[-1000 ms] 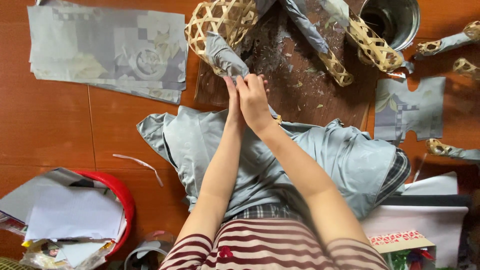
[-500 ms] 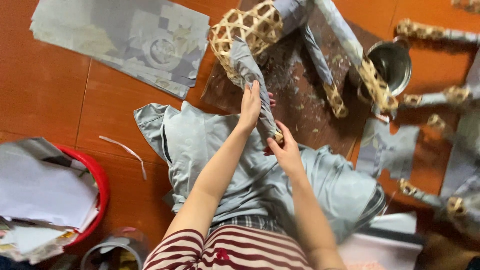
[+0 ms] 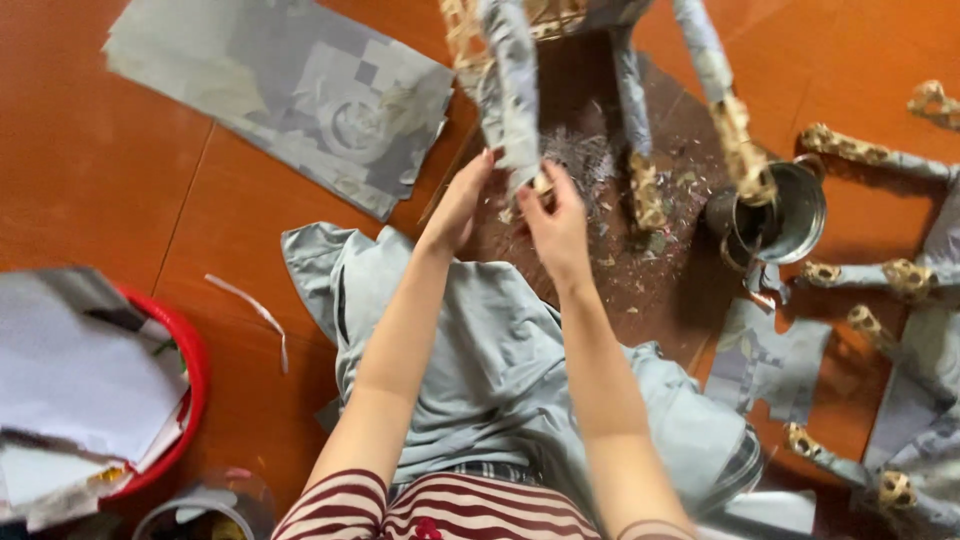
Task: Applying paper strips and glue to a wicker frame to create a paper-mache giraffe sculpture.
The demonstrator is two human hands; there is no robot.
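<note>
A single head-worn camera looks steeply down along the wearer's forearms to the orange floor [image 3: 120, 200], close above the grey cloth [image 3: 490, 360], with the metal pot [image 3: 790, 215] right of it.

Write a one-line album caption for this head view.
Both hands, left hand and right hand, press grey paper onto a woven frame leg.
</note>
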